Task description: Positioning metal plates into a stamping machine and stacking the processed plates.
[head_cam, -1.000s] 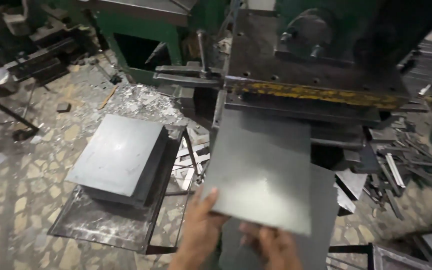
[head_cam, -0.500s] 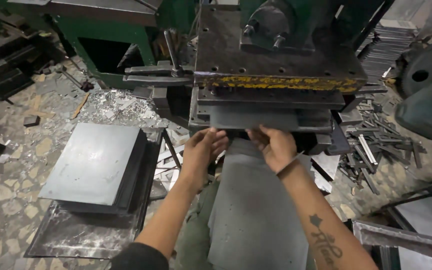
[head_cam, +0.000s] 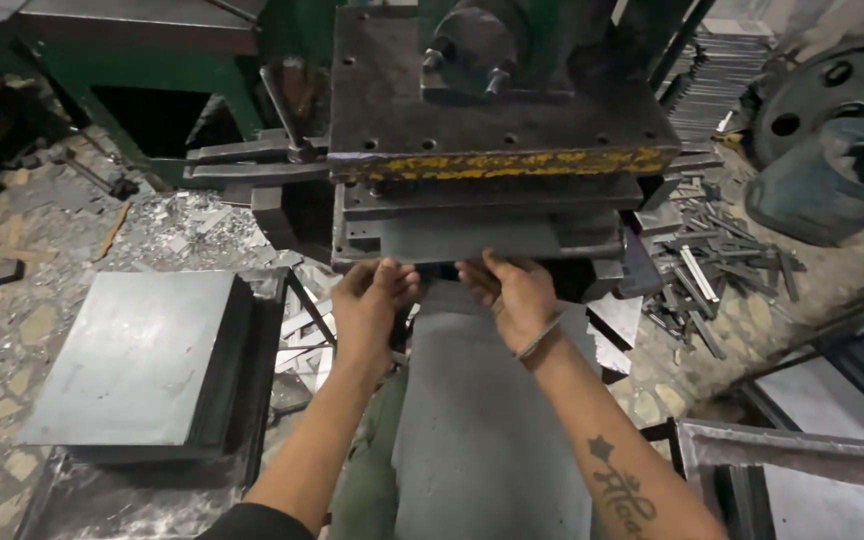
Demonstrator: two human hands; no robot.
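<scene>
1. Both hands were at the press (head_cam: 502, 150), fingers on the near edge of a grey sheet (head_cam: 462, 238) lying in its slot.
2. Left hand (head_cam: 372, 300) pinched the sheet edge, fingers curled over it.
3. Right hand (head_cam: 514, 292) gripped the same edge just beside it, a bangle on its wrist.
4. A stack (head_cam: 137, 355) of grey sheets sat on the floor to the left.
5. Offcuts (head_cam: 717, 270) lay heaped to the right of the press.
</scene>
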